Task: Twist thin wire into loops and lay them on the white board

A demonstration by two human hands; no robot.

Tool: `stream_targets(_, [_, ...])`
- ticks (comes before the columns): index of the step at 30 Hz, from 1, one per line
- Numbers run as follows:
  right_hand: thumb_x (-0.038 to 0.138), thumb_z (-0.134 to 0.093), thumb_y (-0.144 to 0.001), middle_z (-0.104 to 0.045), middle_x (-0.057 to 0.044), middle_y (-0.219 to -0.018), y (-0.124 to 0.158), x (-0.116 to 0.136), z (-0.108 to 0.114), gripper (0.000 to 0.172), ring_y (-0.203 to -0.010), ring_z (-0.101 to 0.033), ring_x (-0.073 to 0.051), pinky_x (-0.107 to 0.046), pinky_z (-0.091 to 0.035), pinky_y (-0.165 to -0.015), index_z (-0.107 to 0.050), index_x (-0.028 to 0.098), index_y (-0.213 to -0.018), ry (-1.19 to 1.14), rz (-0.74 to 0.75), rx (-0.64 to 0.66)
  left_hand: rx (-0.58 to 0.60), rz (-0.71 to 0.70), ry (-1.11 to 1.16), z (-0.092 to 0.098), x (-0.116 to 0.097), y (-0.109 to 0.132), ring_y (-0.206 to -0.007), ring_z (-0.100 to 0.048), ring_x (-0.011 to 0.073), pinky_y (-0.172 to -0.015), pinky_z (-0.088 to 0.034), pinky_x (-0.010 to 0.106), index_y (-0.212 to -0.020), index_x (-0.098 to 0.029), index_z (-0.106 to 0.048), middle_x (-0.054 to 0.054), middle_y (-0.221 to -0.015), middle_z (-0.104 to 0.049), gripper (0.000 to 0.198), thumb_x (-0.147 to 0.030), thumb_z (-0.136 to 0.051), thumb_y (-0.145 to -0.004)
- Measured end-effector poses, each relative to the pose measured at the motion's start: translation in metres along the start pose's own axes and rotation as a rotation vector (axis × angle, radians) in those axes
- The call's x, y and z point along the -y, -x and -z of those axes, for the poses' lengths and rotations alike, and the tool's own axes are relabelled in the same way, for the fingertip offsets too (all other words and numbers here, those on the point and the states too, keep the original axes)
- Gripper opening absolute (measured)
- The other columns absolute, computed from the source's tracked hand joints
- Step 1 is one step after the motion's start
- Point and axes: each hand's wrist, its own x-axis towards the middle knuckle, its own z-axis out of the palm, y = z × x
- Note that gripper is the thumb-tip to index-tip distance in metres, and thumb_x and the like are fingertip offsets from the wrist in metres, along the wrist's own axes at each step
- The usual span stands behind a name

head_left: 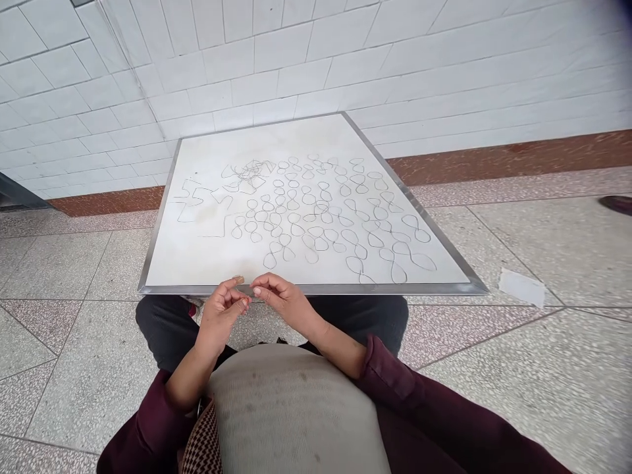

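My left hand [223, 309] and my right hand [286, 301] meet at the front edge of the white table [197, 266], fingertips close together. Each is closed in a pinch. Whatever lies between the fingers is too thin and small to make out. Just beyond them, a thin wire figure-eight [282, 253] lies flat on the tabletop. Many similar wire loops spread from there to the right and back. Left of these lie several bent, open wire pieces [224, 227], and behind them a tangled heap of wire [253, 172].
A metal rim [424, 288] borders the table, which stands against a white tiled wall [276, 52]. My legs are under its front edge. On the speckled floor [494, 388], a white flat piece [522, 288] lies to the right. A dark rounded object [617, 205] shows at the far right.
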Motion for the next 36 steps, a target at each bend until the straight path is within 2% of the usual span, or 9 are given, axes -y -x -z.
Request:
stream_targets(6, [0.045, -0.061, -0.083, -0.058, 0.001, -0.072, 0.0008, 0.0031, 0.0002, 0.024, -0.065, -0.047, -0.013, -0.028, -0.041, -0.064, -0.063, 0.021, -0.082, -0.004, -0.059, 0.023, -0.005, -0.004, -0.031, -0.0010, -0.0012, 0.0007, -0.069, -0.057, 0.0128, -0.068, -0.044, 0.026, -0.114, -0.019, -0.062, -0.001, -0.073, -0.065, 0.043, -0.027, -0.074, -0.074])
stream_targets(16, [0.047, -0.059, -0.085, -0.056, 0.002, -0.070, 0.0017, 0.0021, -0.0010, 0.026, -0.063, -0.046, -0.013, -0.027, -0.040, -0.062, -0.059, 0.021, -0.081, 0.001, -0.096, 0.040, -0.014, -0.005, -0.019, -0.0020, -0.0011, 0.0019, -0.070, -0.058, 0.0137, -0.071, -0.043, 0.028, -0.114, -0.019, -0.063, -0.001, -0.072, -0.066, 0.043, -0.029, -0.075, -0.074])
stream_targets(21, [0.045, -0.059, -0.086, -0.054, 0.003, -0.070, 0.0015, 0.0010, -0.0013, 0.024, -0.064, -0.046, -0.013, -0.027, -0.040, -0.063, -0.058, 0.021, -0.081, -0.008, -0.087, 0.007, 0.023, 0.016, 0.059, -0.0025, 0.0010, 0.0035, -0.084, -0.062, 0.0160, -0.079, -0.044, 0.029, -0.116, -0.020, -0.062, 0.001, -0.080, -0.069, 0.049, -0.026, -0.079, -0.070])
stream_targets(29, [0.047, -0.060, -0.086, -0.056, 0.002, -0.071, 0.0011, 0.0001, -0.0018, 0.026, -0.066, -0.049, -0.014, -0.028, -0.043, -0.066, -0.059, 0.021, -0.085, -0.084, -0.064, -0.010, -0.065, 0.052, 0.108, -0.0049, 0.0056, 0.0055, -0.075, -0.059, 0.0132, -0.061, -0.044, 0.022, -0.119, -0.019, -0.063, 0.000, -0.079, -0.066, 0.051, -0.030, -0.078, -0.071])
stream_targets(36, [0.046, -0.061, -0.085, -0.054, 0.003, -0.070, 0.0015, -0.0001, -0.0067, 0.025, -0.065, -0.047, -0.013, -0.028, -0.042, -0.065, -0.059, 0.021, -0.083, -0.116, -0.084, -0.001, -0.105, 0.031, 0.166, -0.0095, 0.0061, 0.0043, -0.071, -0.058, 0.0118, -0.062, -0.047, 0.023, -0.114, -0.018, -0.064, -0.001, -0.076, -0.065, 0.048, -0.027, -0.079, -0.069])
